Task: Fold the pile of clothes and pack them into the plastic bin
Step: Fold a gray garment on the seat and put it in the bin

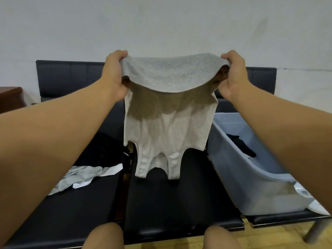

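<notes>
Against a bare white wall point(161, 24), a row of black padded seats point(170, 203) fills the head camera's view. A person holds a grey sleeveless top point(167, 126) up by its hem, upside down, above the middle seat. The left hand point(115, 74), at ten o'clock from the garment's centre, has its fingers curled over the hem's left corner; the right hand point(233, 72), at two o'clock, pinches the right corner the same way. The hem's near layer sags toward the camera between the two grips, and the straps hang at six o'clock, just above the seat cushion. A translucent plastic bin point(251, 173) sits at four o'clock with a dark garment point(240, 146) inside. Unfolded black clothes point(100, 150) and a pale grey garment point(80, 177) lie at eight o'clock.
</notes>
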Demonstrator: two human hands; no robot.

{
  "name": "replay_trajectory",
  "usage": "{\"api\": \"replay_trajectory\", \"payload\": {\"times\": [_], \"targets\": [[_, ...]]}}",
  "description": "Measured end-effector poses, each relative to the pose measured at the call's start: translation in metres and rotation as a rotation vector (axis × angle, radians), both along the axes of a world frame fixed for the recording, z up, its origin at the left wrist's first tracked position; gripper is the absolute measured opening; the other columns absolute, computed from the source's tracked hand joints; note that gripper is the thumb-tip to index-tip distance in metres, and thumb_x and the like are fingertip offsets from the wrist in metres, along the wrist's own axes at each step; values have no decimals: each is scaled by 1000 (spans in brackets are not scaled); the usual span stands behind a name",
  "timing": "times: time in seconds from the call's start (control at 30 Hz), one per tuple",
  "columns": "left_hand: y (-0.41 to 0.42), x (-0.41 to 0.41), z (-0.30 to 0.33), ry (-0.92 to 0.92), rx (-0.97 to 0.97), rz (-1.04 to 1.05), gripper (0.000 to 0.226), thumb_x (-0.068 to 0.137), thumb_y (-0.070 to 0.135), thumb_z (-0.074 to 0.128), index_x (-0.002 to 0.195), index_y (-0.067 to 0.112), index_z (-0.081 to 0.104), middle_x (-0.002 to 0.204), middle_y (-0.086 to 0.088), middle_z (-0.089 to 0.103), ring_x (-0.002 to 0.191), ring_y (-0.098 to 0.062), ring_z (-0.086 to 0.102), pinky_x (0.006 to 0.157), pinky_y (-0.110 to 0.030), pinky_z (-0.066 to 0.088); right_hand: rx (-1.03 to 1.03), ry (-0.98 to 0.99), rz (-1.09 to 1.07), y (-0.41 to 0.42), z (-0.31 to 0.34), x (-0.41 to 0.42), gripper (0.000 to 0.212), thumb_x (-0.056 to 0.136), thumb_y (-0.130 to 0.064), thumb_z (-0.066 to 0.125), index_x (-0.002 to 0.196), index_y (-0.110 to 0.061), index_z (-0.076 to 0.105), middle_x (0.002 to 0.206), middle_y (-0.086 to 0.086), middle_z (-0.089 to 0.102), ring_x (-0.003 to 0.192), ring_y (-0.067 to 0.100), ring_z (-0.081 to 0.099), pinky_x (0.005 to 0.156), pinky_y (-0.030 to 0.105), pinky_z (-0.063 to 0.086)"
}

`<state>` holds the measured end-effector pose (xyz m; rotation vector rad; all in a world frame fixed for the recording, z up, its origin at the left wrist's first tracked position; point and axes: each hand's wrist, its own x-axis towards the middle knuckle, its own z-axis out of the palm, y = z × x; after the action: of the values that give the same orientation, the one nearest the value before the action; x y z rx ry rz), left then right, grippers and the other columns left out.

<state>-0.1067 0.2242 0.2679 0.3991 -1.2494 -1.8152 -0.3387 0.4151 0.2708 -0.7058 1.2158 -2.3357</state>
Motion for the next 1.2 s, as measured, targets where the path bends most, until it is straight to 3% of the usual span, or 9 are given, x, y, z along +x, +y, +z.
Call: {"api": "replay_trajectory", "payload": {"times": [0.2, 0.4, 0.57, 0.7, 0.87, 0.97, 1.1, 1.2], "targets": [[-19, -20, -29, -60, 48, -15, 23, 91, 33, 59, 106, 16, 60, 104, -7, 68, 98, -26, 65, 85, -39, 54, 48, -45, -7, -20, -30, -21, 23, 88, -18, 60, 66, -18, 54, 64, -2, 57, 59, 13, 56, 56, 25, 45], [-36, -40, -30, -109, 86, 5, 17, 93, 32, 55, 100, 18, 64, 90, -3, 71, 84, -22, 68, 70, -32, 57, 87, -50, -19, -49, -33, -34, 31, 92, -18, 57, 62, -19, 51, 56, -6, 53, 54, 10, 53, 52, 25, 42], [-42, -42, 10, -64, 32, 19, 18, 85, 33, 62, 95, 18, 57, 86, -2, 64, 83, -24, 62, 71, -33, 52, 68, -22, -14, -57, 11, -33, 33, 87, -18, 59, 58, -21, 43, 58, -6, 46, 54, 10, 45, 55, 27, 34], [-37, -33, 36, -56, -34, 43, 13, 86, 31, 60, 81, 20, 55, 77, 1, 61, 71, -20, 60, 65, -29, 47, 33, 10, -34, -49, 37, -27, 35, 82, -19, 59, 54, -22, 40, 59, -6, 40, 56, 11, 38, 56, 30, 28], [-21, -14, 36, -95, -35, 67, 15, 83, 30, 62, 77, 20, 54, 72, 2, 59, 66, -17, 59, 61, -28, 48, 35, -5, -46, -24, 37, -9, 33, 86, -18, 57, 57, -21, 40, 56, -7, 44, 52, 11, 42, 54, 28, 30], [-14, -4, 10, -247, 39, 22, 13, 90, 25, 56, 81, 16, 57, 72, -2, 62, 64, -19, 64, 60, -29, 55, 95, -27, -60, -10, 4, -2, 30, 89, -21, 57, 61, -21, 46, 55, -6, 51, 52, 12, 48, 50, 24, 37], [-14, 13, -59, -657, 197, 19, 10, 94, 18, 54, 89, 11, 60, 71, -6, 66, 69, -18, 64, 43, -29, 56, 367, -97, -41, 8, -74, 8, 15, 91, -27, 57, 79, -19, 53, 68, 3, 57, 59, 19, 55, 56, 27, 44], [-10, 36, -127, -872, 359, -88, 8, 96, 11, 56, 99, 4, 59, 79, -11, 64, 68, -19, 63, 39, -27, 52, 577, -251, -11, 29, -142, 19, 9, 91, -23, 55, 89, -15, 55, 88, 8, 67, 82, 26, 68, 70, 37, 56]]}}
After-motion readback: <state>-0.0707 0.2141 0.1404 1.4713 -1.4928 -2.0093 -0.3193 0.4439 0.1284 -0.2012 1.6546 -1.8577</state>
